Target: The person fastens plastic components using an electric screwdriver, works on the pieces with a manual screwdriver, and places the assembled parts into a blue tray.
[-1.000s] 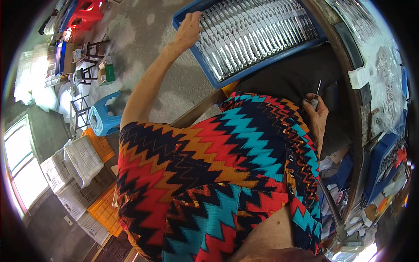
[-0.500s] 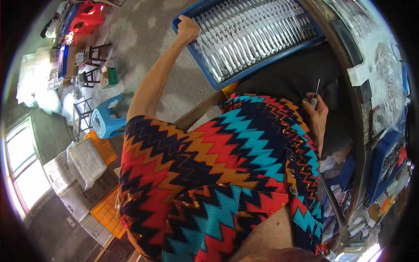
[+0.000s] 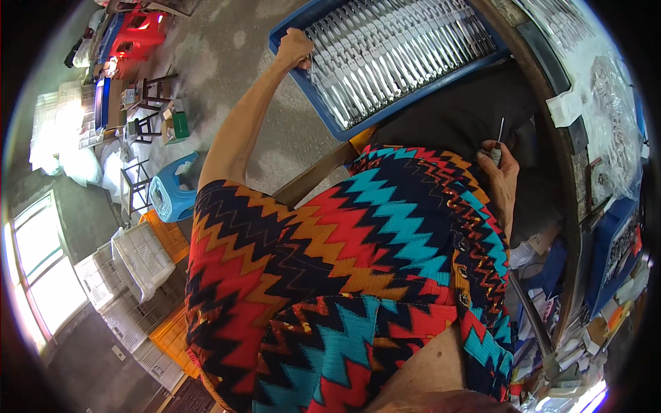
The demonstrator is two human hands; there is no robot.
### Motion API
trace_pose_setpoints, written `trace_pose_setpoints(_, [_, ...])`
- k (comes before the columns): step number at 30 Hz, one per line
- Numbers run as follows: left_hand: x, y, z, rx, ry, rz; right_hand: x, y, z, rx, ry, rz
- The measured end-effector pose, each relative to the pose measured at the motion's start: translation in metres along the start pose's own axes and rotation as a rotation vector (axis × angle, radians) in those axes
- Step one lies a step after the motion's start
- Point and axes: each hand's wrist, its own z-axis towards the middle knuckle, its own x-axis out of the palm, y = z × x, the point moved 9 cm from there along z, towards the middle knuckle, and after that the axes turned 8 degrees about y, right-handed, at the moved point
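A blue tray [image 3: 385, 118] at the top holds rows of shiny, slender metal parts [image 3: 396, 58], packed side by side. My left hand [image 3: 294, 48] is closed at the tray's left side, its fingers bent over the rim beside the end of the rows. Low over my dark-trousered lap, my right hand [image 3: 503, 172] grips a screwdriver [image 3: 501, 131] by its short greyish handle. The thin metal shaft points up, away from me and apart from the tray. Part of the handle is hidden by my fingers.
A worktable edge [image 3: 547, 76] runs down the right, with clear plastic bags [image 3: 609, 131] of metal parts and a white cloth [image 3: 564, 109] on top. To the left stand a blue stool [image 3: 172, 189], white crates [image 3: 141, 258] and red stools [image 3: 140, 34].
The view has turned slightly, so the stools and crates on the left sit a little differently. Both hands keep the same holds, and the tray has barely shifted.
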Motion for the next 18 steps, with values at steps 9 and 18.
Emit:
trace_pose_setpoints(9, [0.008, -0.015, -0.006, -0.015, 0.158, -0.010, -0.001, 0.001, 0.000, 0.021, -0.014, 0.004])
trace_pose_setpoints(18, [0.001, -0.020, -0.002, 0.151, 0.006, 0.156, 0.000, 0.001, 0.000, 0.024, -0.006, 0.007])
